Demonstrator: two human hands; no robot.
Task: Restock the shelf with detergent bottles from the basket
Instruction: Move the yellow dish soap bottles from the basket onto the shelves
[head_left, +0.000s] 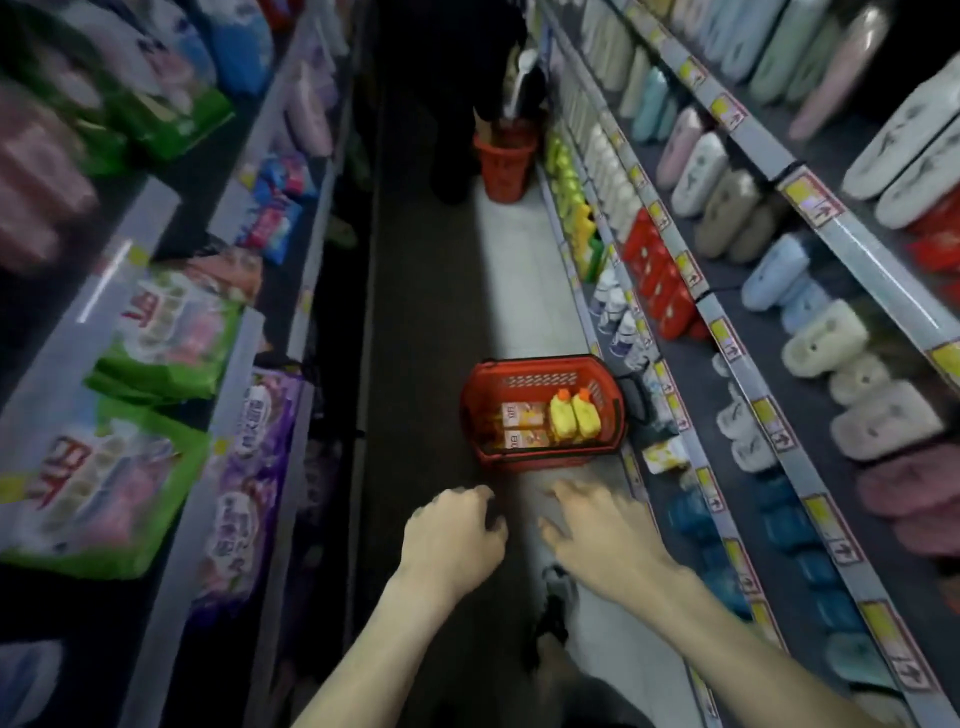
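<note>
Two yellow plastic detergent bottles (575, 414) lie in red plastic basket (540, 457) ahead; my left hand (457, 535) loosely curled, my right hand (602, 530) spread, both empty.

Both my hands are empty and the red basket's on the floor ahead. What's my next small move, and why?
Probably lower your right hand into the red basket and grip one of the yellow bottles. Both it and your left hand hold nothing and hang short of the basket, and the yellow bottles sit on the basket's right side, nearest that hand.
</note>
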